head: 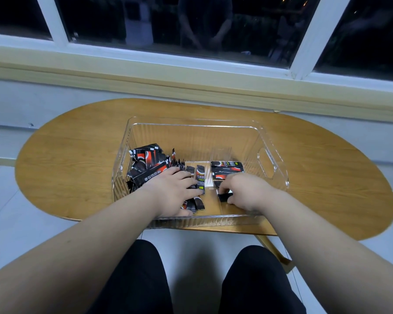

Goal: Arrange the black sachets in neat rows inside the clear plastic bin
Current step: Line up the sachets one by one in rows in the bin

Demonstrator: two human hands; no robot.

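Progress early to middling: inside the clear plastic bin only a short row of black sachets lies flat toward its right end. The bulk sits as a jumbled heap at its left end, with a few strays mid-bin near the front wall. The right hand pinches one sachet in curled fingers just in front of the row, apparently adding it; the left hand lies flat on the strays, fingers extended, gripping nothing. Most of the heap is unsorted.
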